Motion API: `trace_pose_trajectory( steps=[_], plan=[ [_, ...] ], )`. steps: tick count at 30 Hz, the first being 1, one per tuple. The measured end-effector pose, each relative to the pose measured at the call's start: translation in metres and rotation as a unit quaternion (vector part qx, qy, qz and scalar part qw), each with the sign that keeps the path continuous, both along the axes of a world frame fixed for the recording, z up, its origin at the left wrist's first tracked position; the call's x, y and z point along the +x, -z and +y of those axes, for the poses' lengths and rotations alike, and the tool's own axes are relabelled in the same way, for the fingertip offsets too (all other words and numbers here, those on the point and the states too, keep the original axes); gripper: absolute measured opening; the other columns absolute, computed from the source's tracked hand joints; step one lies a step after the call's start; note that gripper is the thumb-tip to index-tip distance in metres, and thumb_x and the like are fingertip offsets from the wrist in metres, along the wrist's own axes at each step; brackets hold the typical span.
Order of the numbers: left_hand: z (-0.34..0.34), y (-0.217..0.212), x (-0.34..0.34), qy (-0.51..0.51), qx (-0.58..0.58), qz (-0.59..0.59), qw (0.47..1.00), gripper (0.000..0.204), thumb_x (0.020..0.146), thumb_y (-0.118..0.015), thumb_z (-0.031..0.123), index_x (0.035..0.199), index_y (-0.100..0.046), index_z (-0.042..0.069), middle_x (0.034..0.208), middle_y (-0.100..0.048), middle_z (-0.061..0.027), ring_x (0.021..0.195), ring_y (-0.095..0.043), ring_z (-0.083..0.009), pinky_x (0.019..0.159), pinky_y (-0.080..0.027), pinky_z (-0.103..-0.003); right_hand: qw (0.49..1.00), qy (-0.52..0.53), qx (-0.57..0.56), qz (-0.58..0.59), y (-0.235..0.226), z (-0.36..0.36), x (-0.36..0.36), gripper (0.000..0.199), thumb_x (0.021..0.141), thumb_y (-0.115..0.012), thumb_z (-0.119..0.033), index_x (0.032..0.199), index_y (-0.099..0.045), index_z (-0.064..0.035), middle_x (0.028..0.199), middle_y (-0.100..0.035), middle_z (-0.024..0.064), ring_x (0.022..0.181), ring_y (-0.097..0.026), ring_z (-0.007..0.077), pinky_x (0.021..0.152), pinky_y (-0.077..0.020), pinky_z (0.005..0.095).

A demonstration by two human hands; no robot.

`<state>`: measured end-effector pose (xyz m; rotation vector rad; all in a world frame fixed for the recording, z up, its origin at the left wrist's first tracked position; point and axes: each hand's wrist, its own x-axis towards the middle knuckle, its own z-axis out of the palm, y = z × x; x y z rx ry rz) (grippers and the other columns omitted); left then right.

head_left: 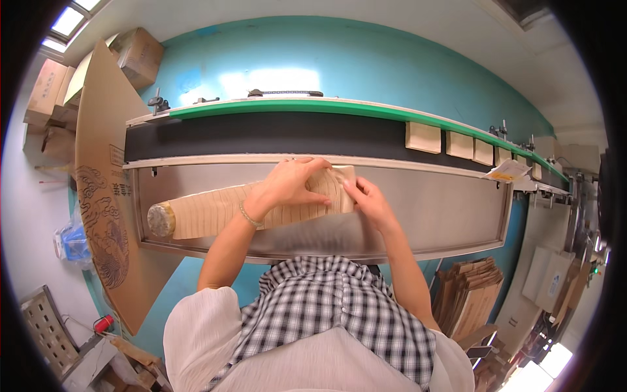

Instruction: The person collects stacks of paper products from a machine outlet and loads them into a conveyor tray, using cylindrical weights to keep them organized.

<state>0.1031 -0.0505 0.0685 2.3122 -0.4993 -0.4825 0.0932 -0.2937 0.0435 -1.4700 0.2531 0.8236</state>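
Observation:
A long row of flat cream packets, stacked face to face, lies across the metal tray in front of me. At its left end stands a round, shiny clear-topped piece I cannot identify. My left hand arches over the row near its right end, fingers at the far edge and thumb on top, closed on the packets. At that end, my right hand pinches the side of the last cream packet. Its fingertips are partly hidden there.
Behind the tray runs a black conveyor belt with a green rail. Several cream boxes sit on its right part, near a paper slip. A large cardboard sheet stands at left; folded cartons lean at lower right.

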Motion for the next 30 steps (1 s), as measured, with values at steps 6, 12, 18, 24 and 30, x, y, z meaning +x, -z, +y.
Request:
trace_pose_trajectory(
  steps=[6,12,18,24,30],
  plan=[
    [0.001,-0.004,0.002,-0.024,-0.020,-0.003,0.999,0.073,0.071,-0.083,0.053,0.126,-0.059,0.011,0.119,-0.067,-0.0183,0.104,-0.067,-0.0375,0.090,-0.052,-0.045,0.973,0.221,0.055,-0.045,0.026,-0.015,0.034,0.042,0.100,-0.065,-0.028,0.127,-0.056,0.0036,0.112,-0.068,0.0104,0.098,-0.067,0.0151,0.081,-0.0556,0.0272],
    [0.007,-0.002,-0.001,-0.010,-0.040,0.006,0.999,0.078,0.070,-0.084,0.051,0.132,-0.057,0.013,0.122,-0.067,-0.0183,0.106,-0.066,-0.0370,0.092,-0.051,-0.044,0.974,-0.004,-0.086,-0.209,0.030,0.030,-0.006,0.040,0.098,-0.068,-0.032,0.120,-0.062,0.0007,0.101,-0.067,0.0060,0.078,-0.059,0.0095,0.072,-0.0517,0.0269],
    [0.012,-0.005,-0.010,-0.012,0.008,-0.046,0.999,0.079,0.069,-0.086,0.048,0.133,-0.056,0.012,0.121,-0.067,-0.0179,0.102,-0.068,-0.0380,0.089,-0.053,-0.044,0.993,0.106,0.053,-0.009,0.040,0.015,-0.010,0.041,0.095,-0.072,-0.031,0.120,-0.063,-0.0003,0.098,-0.068,0.0046,0.081,-0.060,0.0098,0.073,-0.0509,0.0273],
    [0.011,-0.010,-0.009,-0.012,0.001,-0.014,1.000,0.079,0.069,-0.087,0.048,0.132,-0.056,0.013,0.120,-0.068,-0.0172,0.100,-0.068,-0.0380,0.087,-0.055,-0.043,0.966,0.231,0.085,-0.075,0.028,0.013,0.031,0.033,0.100,-0.064,-0.022,0.120,-0.058,0.0038,0.108,-0.069,0.0098,0.094,-0.067,0.0149,0.083,-0.0545,0.0303],
    [0.017,-0.001,-0.015,-0.026,-0.014,-0.012,1.000,0.086,0.067,-0.088,0.049,0.137,-0.053,0.013,0.117,-0.068,-0.0178,0.101,-0.068,-0.0381,0.087,-0.055,-0.043,0.983,0.010,-0.056,-0.176,0.047,0.032,-0.007,0.035,0.100,-0.065,-0.026,0.122,-0.059,0.0002,0.107,-0.069,0.0097,0.092,-0.066,0.0147,0.081,-0.0538,0.0305]
  ],
)
